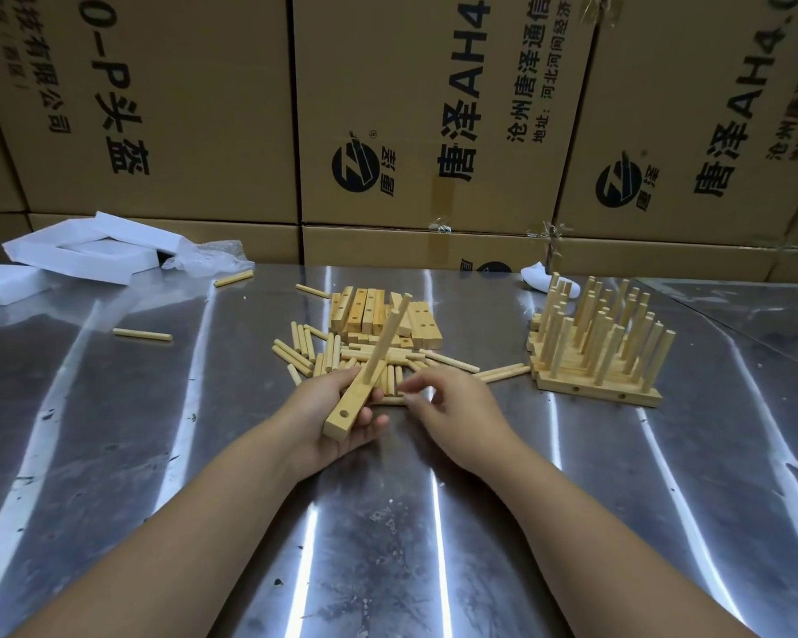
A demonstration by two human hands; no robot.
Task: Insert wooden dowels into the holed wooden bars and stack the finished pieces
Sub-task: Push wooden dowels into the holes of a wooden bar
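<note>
**Head view: half-filled bar in hand, next dowel being fetched**

Head view. Left hand (330, 425) gripping a short pale wooden bar with drilled holes (347, 409), raised and tilted above the brushed steel table (434, 522). One round pale wooden dowel (390, 338) seated in the bar's far part and standing up from it; one hole near the close end showing empty. Right hand (452, 407) just beside the left, fingers loosely spread over the heap of loose pale dowels (323, 356), nothing visibly pinched.

Step in hand, by judgement: fetching the next dowel. Next move calls for a clean pinch on a single dowel out of the tangle, then squaring its end to the free hole while the left hand steadies the bar.

Stack of unfilled holed bars (378, 315) behind the heap; stack of finished pieces bristling with dowels (595, 356) well apart on the right.

Hard to make out: the bar's far end, covered by fingers; contact between right fingertips and heap; number of layers in the finished stack. Both forearms cut off at the lower edge.
</note>
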